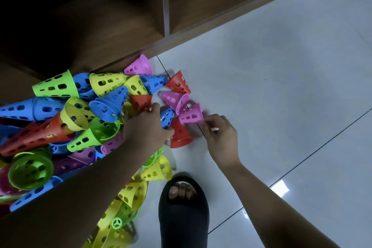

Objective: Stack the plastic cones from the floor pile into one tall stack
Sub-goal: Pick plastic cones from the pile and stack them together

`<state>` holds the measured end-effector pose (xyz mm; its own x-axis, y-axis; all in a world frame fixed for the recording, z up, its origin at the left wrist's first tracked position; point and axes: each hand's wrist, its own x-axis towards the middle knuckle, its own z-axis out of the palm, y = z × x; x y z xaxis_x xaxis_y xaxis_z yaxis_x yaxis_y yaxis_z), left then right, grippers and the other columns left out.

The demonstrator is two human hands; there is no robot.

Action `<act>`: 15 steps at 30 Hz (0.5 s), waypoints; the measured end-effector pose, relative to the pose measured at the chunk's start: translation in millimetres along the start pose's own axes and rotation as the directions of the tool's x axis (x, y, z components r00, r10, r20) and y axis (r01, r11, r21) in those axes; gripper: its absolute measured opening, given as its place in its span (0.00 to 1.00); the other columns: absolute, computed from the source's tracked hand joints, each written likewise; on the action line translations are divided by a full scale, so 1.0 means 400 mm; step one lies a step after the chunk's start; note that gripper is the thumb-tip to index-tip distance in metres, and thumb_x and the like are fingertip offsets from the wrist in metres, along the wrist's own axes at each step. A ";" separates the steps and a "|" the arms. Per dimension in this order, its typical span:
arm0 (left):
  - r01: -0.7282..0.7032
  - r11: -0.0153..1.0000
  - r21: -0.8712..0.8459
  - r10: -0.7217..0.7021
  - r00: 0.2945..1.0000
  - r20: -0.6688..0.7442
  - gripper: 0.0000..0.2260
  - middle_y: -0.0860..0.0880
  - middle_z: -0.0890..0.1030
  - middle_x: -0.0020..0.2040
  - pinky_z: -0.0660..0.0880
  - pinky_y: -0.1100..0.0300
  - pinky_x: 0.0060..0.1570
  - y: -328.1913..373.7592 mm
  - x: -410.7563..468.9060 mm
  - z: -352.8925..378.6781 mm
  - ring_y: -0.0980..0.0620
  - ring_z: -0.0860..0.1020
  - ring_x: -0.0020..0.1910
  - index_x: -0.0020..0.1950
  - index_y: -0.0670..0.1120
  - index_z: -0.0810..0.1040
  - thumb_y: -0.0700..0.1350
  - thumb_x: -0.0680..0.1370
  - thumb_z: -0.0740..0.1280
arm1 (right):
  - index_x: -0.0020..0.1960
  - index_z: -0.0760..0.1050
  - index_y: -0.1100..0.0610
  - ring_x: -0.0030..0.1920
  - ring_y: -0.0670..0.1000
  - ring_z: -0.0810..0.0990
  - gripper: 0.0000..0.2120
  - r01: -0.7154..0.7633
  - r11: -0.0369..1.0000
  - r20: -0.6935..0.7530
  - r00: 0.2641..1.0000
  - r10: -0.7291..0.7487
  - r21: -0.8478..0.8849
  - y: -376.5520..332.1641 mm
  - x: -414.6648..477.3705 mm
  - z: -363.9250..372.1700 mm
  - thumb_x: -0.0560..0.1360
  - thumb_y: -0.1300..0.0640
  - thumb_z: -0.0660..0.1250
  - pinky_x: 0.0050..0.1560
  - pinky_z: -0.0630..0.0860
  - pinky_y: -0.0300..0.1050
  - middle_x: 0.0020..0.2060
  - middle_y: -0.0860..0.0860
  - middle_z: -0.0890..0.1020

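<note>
A pile of perforated plastic cones (84,119) in green, blue, yellow, red and pink covers the floor at the left. My right hand (220,137) pinches the wide rim of a pink cone (190,113) at the pile's right edge. My left hand (146,125) reaches into the pile, its fingertips on a red cone (141,101); whether it grips that cone I cannot tell. A blue cone (167,116) and another red cone (180,134) lie between my two hands. A second pink cone (174,99) lies just behind them.
A wooden shelf unit (124,26) with open compartments stands behind the pile. White floor tiles (281,86) spread out to the right. My foot in a black slipper (184,213) rests on the floor below my hands, beside several yellow cones (157,171).
</note>
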<state>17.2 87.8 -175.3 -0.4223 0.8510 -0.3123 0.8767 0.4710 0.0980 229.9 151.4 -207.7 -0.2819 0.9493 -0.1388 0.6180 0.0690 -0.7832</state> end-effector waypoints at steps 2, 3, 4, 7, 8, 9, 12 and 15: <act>0.026 1.000 -0.005 -0.026 0.999 0.034 0.30 0.49 0.77 0.45 0.78 0.48 0.56 0.008 0.002 -0.007 0.45 0.79 0.48 0.64 0.49 0.70 0.69 0.74 0.69 | 0.51 0.83 0.50 0.45 0.45 0.83 0.05 -0.016 1.000 -0.013 1.000 0.017 0.017 0.007 -0.009 0.001 0.80 0.59 0.72 0.47 0.77 0.36 0.46 0.46 0.83; 0.037 0.999 -0.021 -0.036 0.998 0.046 0.31 0.48 0.78 0.49 0.78 0.49 0.56 0.008 0.003 -0.009 0.45 0.78 0.50 0.64 0.48 0.71 0.70 0.74 0.69 | 0.51 0.83 0.50 0.45 0.46 0.83 0.04 -0.040 0.998 -0.025 0.999 0.041 0.047 0.004 -0.011 -0.002 0.80 0.58 0.72 0.46 0.76 0.35 0.46 0.46 0.83; 0.043 0.998 -0.042 -0.041 0.998 0.050 0.31 0.47 0.79 0.52 0.77 0.49 0.56 0.007 0.002 -0.010 0.45 0.78 0.53 0.64 0.48 0.72 0.70 0.73 0.69 | 0.50 0.82 0.50 0.45 0.46 0.83 0.03 -0.068 0.994 -0.036 0.997 0.071 0.085 0.000 -0.014 -0.008 0.81 0.57 0.72 0.45 0.75 0.34 0.45 0.45 0.84; 0.028 0.987 -0.156 -0.028 1.000 0.001 0.29 0.48 0.78 0.56 0.77 0.47 0.57 0.002 0.002 -0.007 0.46 0.78 0.54 0.66 0.49 0.74 0.66 0.73 0.71 | 0.50 0.83 0.49 0.44 0.47 0.83 0.03 -0.113 0.975 -0.055 0.991 0.125 0.191 -0.009 -0.010 -0.035 0.82 0.55 0.70 0.46 0.75 0.35 0.43 0.43 0.85; 0.010 0.982 -0.191 -0.015 1.000 -0.027 0.27 0.49 0.77 0.56 0.77 0.47 0.56 0.000 0.002 -0.008 0.46 0.77 0.53 0.65 0.51 0.74 0.65 0.72 0.72 | 0.51 0.83 0.49 0.44 0.48 0.84 0.04 -0.139 0.961 -0.048 0.987 0.154 0.240 -0.008 -0.005 -0.045 0.82 0.55 0.70 0.48 0.77 0.38 0.43 0.44 0.86; -0.009 0.975 -0.223 -0.004 0.998 -0.056 0.25 0.50 0.77 0.55 0.76 0.48 0.55 0.000 0.002 -0.009 0.46 0.77 0.52 0.62 0.52 0.74 0.64 0.72 0.73 | 0.51 0.84 0.50 0.45 0.50 0.84 0.04 -0.185 0.932 -0.033 0.978 0.205 0.312 -0.006 0.001 -0.052 0.83 0.55 0.70 0.49 0.80 0.43 0.43 0.46 0.86; -0.068 0.935 -0.347 0.018 0.989 -0.145 0.22 0.52 0.77 0.54 0.77 0.50 0.50 0.009 -0.005 -0.020 0.48 0.78 0.50 0.59 0.54 0.73 0.59 0.72 0.77 | 0.51 0.84 0.55 0.47 0.53 0.85 0.05 -0.369 0.731 0.068 0.911 0.406 0.574 -0.003 0.011 -0.069 0.83 0.57 0.70 0.49 0.81 0.50 0.45 0.54 0.87; -0.128 0.858 -0.498 0.028 0.979 -0.203 0.22 0.53 0.79 0.56 0.81 0.51 0.47 0.039 -0.019 -0.032 0.50 0.80 0.51 0.62 0.52 0.74 0.54 0.73 0.78 | 0.51 0.82 0.56 0.47 0.54 0.82 0.06 -0.493 0.457 0.241 0.830 0.504 0.740 0.003 0.016 -0.087 0.84 0.59 0.67 0.50 0.78 0.48 0.46 0.54 0.85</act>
<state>31.2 91.5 -159.3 -0.4354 0.8934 -0.1110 0.6914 0.4108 0.5943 254.4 168.4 -188.4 -0.0995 0.7486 -0.6555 -0.1218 -0.6630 -0.7386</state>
